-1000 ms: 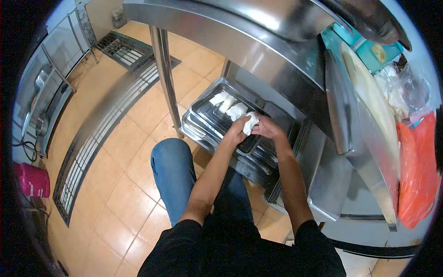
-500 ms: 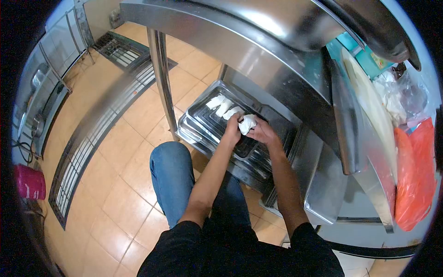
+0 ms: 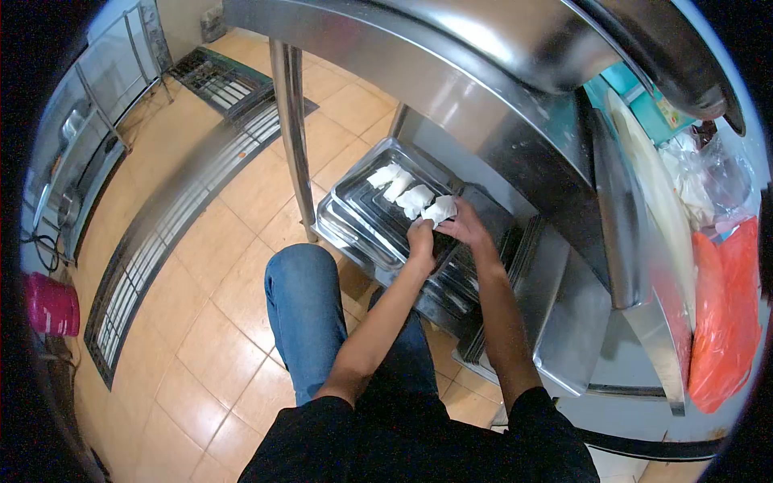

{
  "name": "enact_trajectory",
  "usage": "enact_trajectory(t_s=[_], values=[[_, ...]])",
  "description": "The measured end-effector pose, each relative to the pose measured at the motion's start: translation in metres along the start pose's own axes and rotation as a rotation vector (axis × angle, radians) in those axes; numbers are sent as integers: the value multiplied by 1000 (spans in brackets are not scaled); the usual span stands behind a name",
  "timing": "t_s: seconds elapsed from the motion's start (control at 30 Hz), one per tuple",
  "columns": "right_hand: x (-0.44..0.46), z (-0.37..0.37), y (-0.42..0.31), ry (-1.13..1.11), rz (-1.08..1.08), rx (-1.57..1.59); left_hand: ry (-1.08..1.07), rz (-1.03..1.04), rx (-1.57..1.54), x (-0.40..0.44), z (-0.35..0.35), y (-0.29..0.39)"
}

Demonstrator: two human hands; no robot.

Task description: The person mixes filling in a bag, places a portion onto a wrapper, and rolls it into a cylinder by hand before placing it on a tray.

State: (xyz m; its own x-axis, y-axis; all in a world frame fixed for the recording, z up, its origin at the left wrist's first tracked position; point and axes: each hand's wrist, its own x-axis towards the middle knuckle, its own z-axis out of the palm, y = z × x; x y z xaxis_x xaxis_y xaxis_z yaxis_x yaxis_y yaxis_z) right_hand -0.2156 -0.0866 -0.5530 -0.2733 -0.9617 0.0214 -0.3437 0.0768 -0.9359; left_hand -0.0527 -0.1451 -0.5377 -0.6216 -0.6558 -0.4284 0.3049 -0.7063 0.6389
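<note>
A soft, crumpled white piece (image 3: 440, 211), like a folded cloth, lies between my hands over the metal tray (image 3: 348, 196); I cannot tell its exact kind. My left hand (image 3: 420, 240) pinches its near left edge, with the fingers mostly closed. From the right, my right hand (image 3: 465, 224) grips its other side with thumb and fingers. Just beyond, another white piece (image 3: 415, 201) sits in the tray. Farther left in the same row are two more, a white piece (image 3: 397, 187) and a white strip (image 3: 382, 175).
The tray tops a stack of trays (image 3: 338, 229) under a steel table (image 3: 451, 97), whose leg (image 3: 291, 145) stands to the left. More metal trays (image 3: 564, 322) stand at right. An orange-red plastic bag (image 3: 725, 314) lies far right. A floor drain grate (image 3: 173, 241) curves along the left.
The white piece has moved slightly down into line with the others, and my hands went with it. My left hand has shifted right and nearer to me, uncovering the neighbouring piece.
</note>
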Motion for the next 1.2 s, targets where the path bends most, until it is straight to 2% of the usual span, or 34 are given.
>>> enact_trajectory(t_s=[0.1, 0.17, 0.2, 0.27, 0.3, 0.37, 0.4, 0.47, 0.5, 0.53, 0.57, 0.6, 0.67, 0.7, 0.77, 1.2], values=[[14, -4, 24, -54, 6, 8, -11, -38, -45, 12, -7, -1], [24, -8, 59, 9, 99, 95, 64, -4, 48, 13, -5, 3], [22, -3, 38, 4, 99, 95, 68, -2, 47, 13, -5, 5], [13, 12, -31, 190, 482, 798, 69, -7, 85, 14, -7, 7], [11, 16, -40, 190, 484, 798, 70, -9, 86, 16, -10, 9], [5, 20, -43, 212, 392, 543, 72, -56, 189, 18, -16, 10], [4, 18, -42, 214, 393, 544, 73, -44, 116, 17, -15, 9], [10, 11, -38, 342, 598, 675, 57, -59, 157, 16, -17, 10], [10, 2, -14, 343, 596, 677, 42, -73, 198, 16, -17, 11], [9, -11, 27, 251, 539, 652, 49, -84, 203, 14, -16, 13], [9, -11, 22, 161, 481, 626, 46, -82, 207, 14, -15, 13], [13, -12, 16, 164, 476, 628, 46, -104, 189, 14, -14, 13], [21, -14, 4, 260, 696, 470, 42, -127, 174, 18, -15, 10], [25, -14, -3, 263, 693, 470, 32, -163, 177, 24, -17, 8], [32, -13, -7, 180, 780, 280, 24, -197, 183, 30, -20, 6], [44, -11, 7, 197, 782, -3, 54, -281, 188, 26, -12, 25]])
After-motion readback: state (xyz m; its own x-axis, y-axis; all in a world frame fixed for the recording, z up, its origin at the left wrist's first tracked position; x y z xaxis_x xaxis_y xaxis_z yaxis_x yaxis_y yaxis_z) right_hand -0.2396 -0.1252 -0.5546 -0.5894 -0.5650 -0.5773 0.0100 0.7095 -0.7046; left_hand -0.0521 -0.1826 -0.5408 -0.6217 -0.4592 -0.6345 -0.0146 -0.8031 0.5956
